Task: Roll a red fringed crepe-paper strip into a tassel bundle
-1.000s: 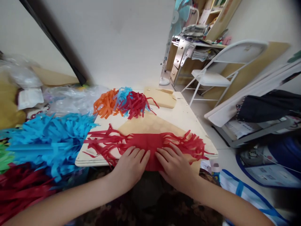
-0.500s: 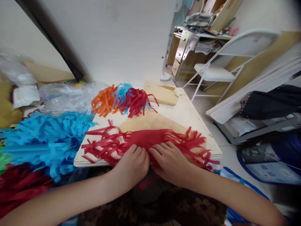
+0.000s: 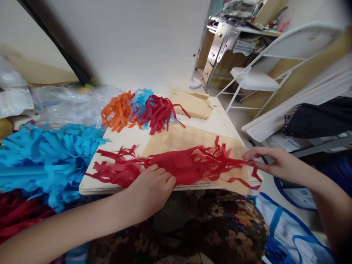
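A red fringed sheet (image 3: 180,163) lies across the near part of the white table (image 3: 217,126), its cut strips spread to both sides. My left hand (image 3: 154,187) is closed on the sheet's near edge, a little left of its uncut middle. Out at the right end, my right hand (image 3: 265,161) pinches the tips of some red strips between thumb and fingers. Part of a tan paper sheet (image 3: 173,137) shows under and behind the red one.
Orange (image 3: 118,110), light blue (image 3: 143,98) and red (image 3: 158,112) tassels lie at the table's back left, beside a folded tan paper (image 3: 191,104). Blue fringe (image 3: 55,157) is piled at the left. A white folding chair (image 3: 257,79) stands behind, at the right.
My right hand has moved from the sheet's middle to the strips' right end. The left hand still grips the near edge. The red sheet's middle is more exposed, and the view has shifted slightly.
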{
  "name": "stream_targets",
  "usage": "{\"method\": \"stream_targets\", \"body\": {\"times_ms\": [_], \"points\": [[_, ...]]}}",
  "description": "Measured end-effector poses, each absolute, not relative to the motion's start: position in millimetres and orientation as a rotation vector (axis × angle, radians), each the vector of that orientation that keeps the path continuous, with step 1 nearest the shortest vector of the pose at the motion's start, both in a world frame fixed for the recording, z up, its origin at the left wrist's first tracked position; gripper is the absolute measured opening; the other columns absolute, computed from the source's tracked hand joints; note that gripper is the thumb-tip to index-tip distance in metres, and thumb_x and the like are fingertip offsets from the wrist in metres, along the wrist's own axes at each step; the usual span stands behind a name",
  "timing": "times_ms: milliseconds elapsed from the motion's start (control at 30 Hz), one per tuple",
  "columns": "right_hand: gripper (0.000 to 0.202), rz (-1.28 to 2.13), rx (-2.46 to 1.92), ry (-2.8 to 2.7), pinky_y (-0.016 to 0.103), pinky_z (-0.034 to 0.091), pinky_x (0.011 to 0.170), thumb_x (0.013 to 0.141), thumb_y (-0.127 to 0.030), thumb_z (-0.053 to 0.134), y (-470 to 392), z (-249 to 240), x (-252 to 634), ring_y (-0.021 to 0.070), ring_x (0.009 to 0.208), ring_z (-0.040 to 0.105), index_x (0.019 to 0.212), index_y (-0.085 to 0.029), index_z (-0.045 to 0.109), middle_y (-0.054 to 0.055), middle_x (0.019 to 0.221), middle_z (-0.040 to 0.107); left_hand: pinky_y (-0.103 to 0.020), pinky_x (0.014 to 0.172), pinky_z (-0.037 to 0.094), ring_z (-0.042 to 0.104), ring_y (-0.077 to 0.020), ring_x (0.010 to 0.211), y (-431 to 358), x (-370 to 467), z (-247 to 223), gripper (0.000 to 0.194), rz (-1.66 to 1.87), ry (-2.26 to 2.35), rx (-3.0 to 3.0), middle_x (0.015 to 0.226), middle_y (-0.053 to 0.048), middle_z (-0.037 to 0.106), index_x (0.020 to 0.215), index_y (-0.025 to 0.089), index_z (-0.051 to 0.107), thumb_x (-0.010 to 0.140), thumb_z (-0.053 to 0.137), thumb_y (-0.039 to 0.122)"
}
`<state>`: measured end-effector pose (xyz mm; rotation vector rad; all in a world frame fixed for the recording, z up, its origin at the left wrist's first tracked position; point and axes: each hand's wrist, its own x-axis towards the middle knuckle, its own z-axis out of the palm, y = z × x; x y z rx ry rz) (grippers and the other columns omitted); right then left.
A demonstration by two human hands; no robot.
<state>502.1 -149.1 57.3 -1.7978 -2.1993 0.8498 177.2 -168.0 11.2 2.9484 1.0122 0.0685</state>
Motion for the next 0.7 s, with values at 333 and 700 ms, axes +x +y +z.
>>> {"method": "stream_targets", "body": {"times_ms": [333, 700], "points": [[0.023, 0.196, -1.157, -2.833, 0.037, 0.039, 0.072, 0.067, -0.029, 0.054, -175.0, 59.2, 363.4, 0.0230, 0.081, 0.051, 0.086, -0.016, 0.051, 0.008, 0.085, 0.057, -0.031, 0.054, 0.040, 0.055, -0.0196, 0.061, -168.9, 194.2, 24.5, 0.020, -0.083, 1.093, 2.726, 0.066, -0.007, 0.059, 0.071, 0.013, 0.055, 0.075, 0.036, 0.016], [0.013, 0.998, -1.394, -2.847, 0.019, 0.032, 0.046, 0.067, -0.021, 0.046, -123.1, 39.4, 348.7, 0.0101, 0.056, 0.047, 0.078, -0.015, 0.049, 0.002, 0.070, 0.056, -0.021, 0.045, 0.025, 0.044, -0.0098, 0.050, -136.8, 171.8, 27.5, 0.032, 0.050, 1.220, 2.235, 0.055, 0.000, 0.051, 0.057, 0.015, 0.047, 0.079, 0.030, 0.031]]}}
